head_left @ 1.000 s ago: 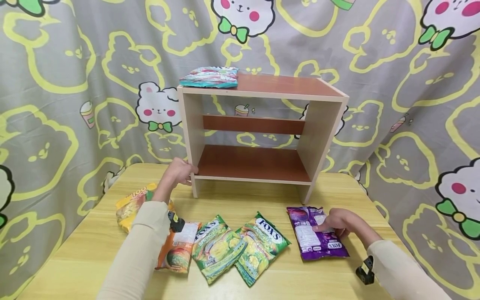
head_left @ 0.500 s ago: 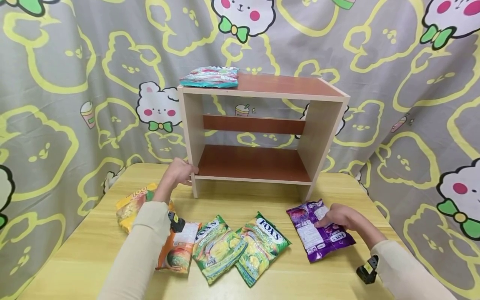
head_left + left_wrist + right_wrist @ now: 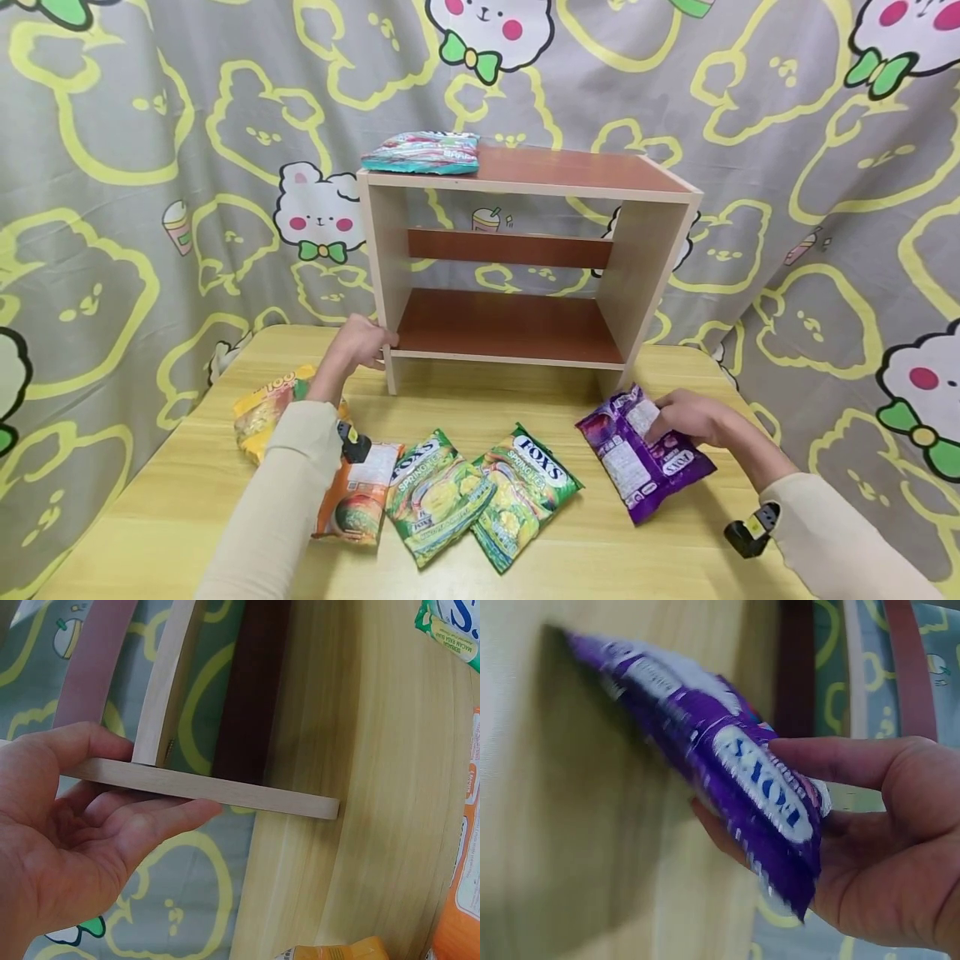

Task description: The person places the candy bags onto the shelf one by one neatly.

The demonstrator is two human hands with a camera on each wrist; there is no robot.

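Observation:
My left hand [image 3: 363,342] grips the left side panel of a small wooden shelf [image 3: 510,358] near its lower board. In the left wrist view the thumb lies on one side of the pale panel edge [image 3: 247,793] and the fingers on the other. Off to the right, my right hand [image 3: 693,417] pinches a purple candy bag [image 3: 637,458] marked FOX'S. The right wrist view shows thumb and fingers on opposite faces of the purple bag [image 3: 705,742], which is tilted, its shadow on the table below.
Two green candy bags [image 3: 435,497] overlap at the table's front middle. Beside them lie an orange bag [image 3: 356,504] and a yellow bag [image 3: 262,412], partly behind the left forearm. A teal bag [image 3: 423,154] rests on the shelf top. Patterned curtain [image 3: 225,125] hangs behind.
My right hand has moved slightly away from me with the purple bag, which has turned and risen off the table. The left hand has kept its hold on the shelf panel.

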